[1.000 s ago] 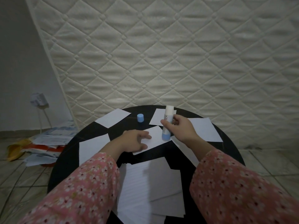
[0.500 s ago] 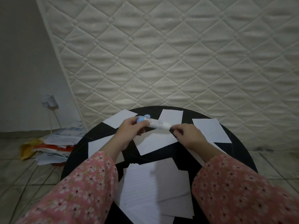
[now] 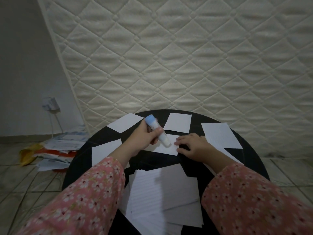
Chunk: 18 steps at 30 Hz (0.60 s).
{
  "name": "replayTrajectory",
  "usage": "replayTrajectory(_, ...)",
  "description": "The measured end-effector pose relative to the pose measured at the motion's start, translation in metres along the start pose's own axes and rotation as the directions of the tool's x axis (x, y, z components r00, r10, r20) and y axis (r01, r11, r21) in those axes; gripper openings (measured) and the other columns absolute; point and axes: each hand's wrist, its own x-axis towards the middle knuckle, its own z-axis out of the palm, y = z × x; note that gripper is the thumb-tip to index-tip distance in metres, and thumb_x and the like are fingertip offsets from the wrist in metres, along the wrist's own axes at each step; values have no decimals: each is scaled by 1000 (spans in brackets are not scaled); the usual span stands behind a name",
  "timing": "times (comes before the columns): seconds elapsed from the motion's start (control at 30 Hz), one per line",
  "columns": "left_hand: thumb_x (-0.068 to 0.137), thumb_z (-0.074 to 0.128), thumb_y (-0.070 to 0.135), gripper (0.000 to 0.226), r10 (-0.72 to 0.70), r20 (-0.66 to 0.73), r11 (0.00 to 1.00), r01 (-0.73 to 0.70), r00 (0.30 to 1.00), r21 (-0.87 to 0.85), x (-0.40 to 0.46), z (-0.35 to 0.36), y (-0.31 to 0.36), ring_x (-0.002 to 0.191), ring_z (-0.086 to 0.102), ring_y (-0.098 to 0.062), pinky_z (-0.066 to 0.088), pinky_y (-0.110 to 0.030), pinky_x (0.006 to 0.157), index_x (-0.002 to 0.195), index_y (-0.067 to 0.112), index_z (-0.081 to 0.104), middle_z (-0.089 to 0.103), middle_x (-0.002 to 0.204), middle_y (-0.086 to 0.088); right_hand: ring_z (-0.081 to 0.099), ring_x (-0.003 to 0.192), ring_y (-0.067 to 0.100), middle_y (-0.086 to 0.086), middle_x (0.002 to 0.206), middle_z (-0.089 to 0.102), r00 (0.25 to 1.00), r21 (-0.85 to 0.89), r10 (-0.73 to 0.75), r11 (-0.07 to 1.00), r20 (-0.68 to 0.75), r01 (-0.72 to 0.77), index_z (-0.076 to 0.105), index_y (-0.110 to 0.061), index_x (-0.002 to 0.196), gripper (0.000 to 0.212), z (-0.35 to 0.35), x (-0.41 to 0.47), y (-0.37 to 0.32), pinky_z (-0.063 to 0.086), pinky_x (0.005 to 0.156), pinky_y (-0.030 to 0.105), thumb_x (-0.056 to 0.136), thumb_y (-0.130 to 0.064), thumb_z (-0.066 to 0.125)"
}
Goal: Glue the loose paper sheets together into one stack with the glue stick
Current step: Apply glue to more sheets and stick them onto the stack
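Nearest to the person, below both hands, a loose pile of sheets lies overlapped on the black table, probably the stack being built. Further out, the right hand rests with relaxed fingers on a single sheet, I think to keep it from sliding. Just left of it, the left hand grips the glue stick with curled fingers; the stick is tilted, its blue end up and its lower end touching this sheet. Beyond the hands, separate sheets wait apart, not yet glued.
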Motion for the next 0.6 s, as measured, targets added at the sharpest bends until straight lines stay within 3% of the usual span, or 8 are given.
replayTrajectory(0.1,90,65,28,35,74,68,973,-88,995,215,-2,7,2,76,57,-11,51,-28,73,120,25,48,64,109,-5,30,135,13,-20,145,41,1000,5,-12,1000,-2,12,55,-38,129,38,2,-3,2,24,109,44,93,-49,49)
replayTrajectory(0.27,90,64,34,42,97,111,919,-132,989,372,-7,19,7,101,55,-10,47,-34,92,126,29,43,57,114,5,30,135,10,-17,145,41,1000,24,-30,999,4,30,55,-35,129,41,2,-5,3,24,111,47,92,-50,52)
replayTrajectory(0.43,91,62,35,29,137,149,894,-187,979,407,-11,27,7,99,59,-15,48,-36,90,114,31,44,60,107,3,29,135,12,-16,146,38,999,36,-40,999,5,40,55,-34,126,37,3,-6,2,25,110,46,92,-47,52)
replayTrajectory(0.6,91,61,35,33,131,149,893,-182,980,412,-13,27,7,96,60,-13,48,-35,89,117,31,41,56,102,8,26,138,13,-14,150,33,998,19,-35,999,51,34,53,-34,127,39,1,-5,1,22,112,48,91,-47,52)
